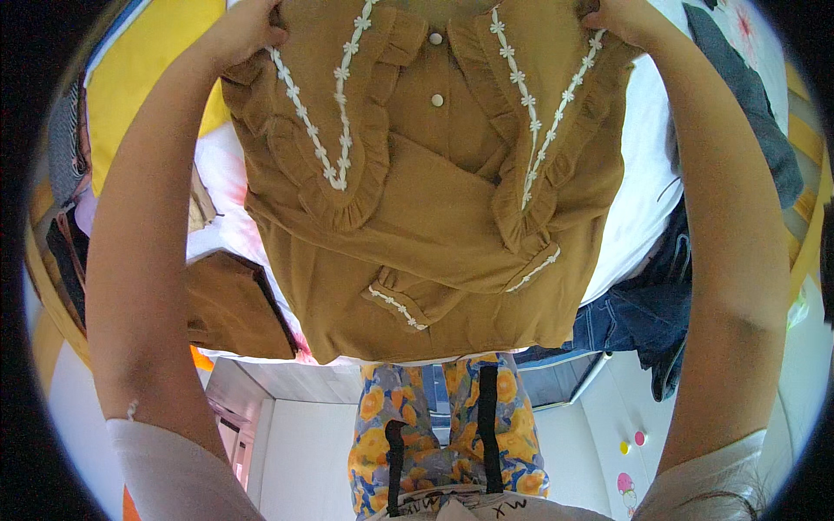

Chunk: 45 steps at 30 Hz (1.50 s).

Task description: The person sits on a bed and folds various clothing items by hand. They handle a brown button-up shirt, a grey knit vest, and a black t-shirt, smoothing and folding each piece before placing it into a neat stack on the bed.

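Note:
A brown long-sleeved blouse with a wide ruffled collar, white flower trim and pale buttons is spread before me, its sleeves folded across the front. My left hand grips its shoulder at the upper left of the view, and my right hand grips the other shoulder at the upper right. The cuffs, edged in the same trim, lie crossed near the hem. Part of each hand is cut off by the top edge of the picture.
White bedding with pinkish red marks lies beneath. A folded brown garment and yellow cloth are at the left. Dark blue jeans and a dark grey garment are at the right. My patterned trousers show below the bed's edge.

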Motion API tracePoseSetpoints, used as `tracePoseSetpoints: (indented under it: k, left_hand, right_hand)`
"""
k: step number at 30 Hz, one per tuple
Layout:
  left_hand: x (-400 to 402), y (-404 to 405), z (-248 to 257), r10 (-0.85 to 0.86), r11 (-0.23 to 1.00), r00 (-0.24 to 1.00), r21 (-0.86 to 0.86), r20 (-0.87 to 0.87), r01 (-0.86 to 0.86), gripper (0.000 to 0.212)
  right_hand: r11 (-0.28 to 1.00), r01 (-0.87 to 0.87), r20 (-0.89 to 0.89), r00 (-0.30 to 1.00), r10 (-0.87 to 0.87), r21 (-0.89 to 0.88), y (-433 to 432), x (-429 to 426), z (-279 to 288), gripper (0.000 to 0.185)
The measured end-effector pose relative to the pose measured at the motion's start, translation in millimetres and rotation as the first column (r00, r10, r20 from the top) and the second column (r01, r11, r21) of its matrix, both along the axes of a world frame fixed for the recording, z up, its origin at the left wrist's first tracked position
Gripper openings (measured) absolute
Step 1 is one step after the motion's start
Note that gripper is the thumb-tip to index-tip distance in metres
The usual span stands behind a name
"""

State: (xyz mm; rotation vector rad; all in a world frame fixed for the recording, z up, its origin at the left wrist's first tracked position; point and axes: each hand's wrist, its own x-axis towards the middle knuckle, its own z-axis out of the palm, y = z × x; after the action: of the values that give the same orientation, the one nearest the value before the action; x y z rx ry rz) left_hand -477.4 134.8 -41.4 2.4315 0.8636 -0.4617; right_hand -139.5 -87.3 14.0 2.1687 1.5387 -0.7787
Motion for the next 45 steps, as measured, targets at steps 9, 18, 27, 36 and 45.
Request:
tracePoseSetpoints:
  k: [9, 18, 27, 36, 45]
  left_hand:
    - [1, -112, 42, -0.077, 0.817, 0.951, 0.565, 0.3, -0.112, 0.023]
    - [-94, -328, 45, 0.595, 0.737, 0.773, -0.232, -0.22, -0.634, 0.02]
    - [-101, -349, 36, 0.579, 0.773, 0.813, -0.361, 0.065, -0.521, 0.017]
    - [-116, -342, 49, 0.912, 0.41, 0.368, -0.481, 0.184, -0.775, 0.014]
    - [-115, -306, 25, 0.799, 0.575, 0.601, -0.276, -0.013, -0.77, 0.015]
  right_hand:
    - [0.654, -0.132, 0.18, 0.984, -0.005, 0.745, -75, -64, -3, 0.028]
    - [0.853, 0.167, -0.286, 0.958, -0.021, 0.495, -146, -194, -7, 0.038]
    - [0.886, 0.244, -0.195, 0.964, -0.178, 0.395, -172, -195, -15, 0.035]
    - [0.608, 0.672, -0.653, 0.691, -0.31, 0.422, -153, -188, 17, 0.014]
    - [0.834, 0.546, -0.716, 0.614, -0.333, 0.08, -146, -188, 37, 0.027]
